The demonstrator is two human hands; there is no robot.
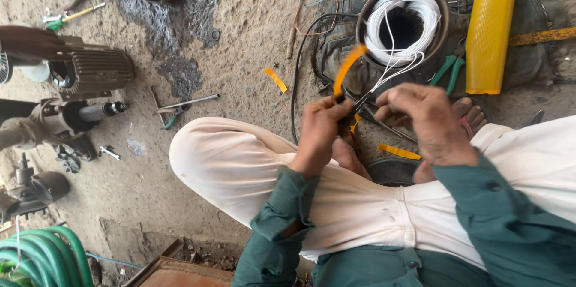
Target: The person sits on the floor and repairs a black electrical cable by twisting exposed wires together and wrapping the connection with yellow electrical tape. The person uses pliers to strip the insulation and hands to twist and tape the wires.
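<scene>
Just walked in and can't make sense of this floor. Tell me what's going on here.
A person sits cross-legged on a gritty floor. The left hand pinches a curved orange strip, and the right hand holds thin white wires running up from a white wire coil inside a dark ring. Green-handled pliers, a yellow roll and motor parts lie around.

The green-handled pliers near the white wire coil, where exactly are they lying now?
In the head view, the green-handled pliers lie on the ground at upper right, between the coil of white wire and the yellow roll, just beyond the right hand.
</scene>
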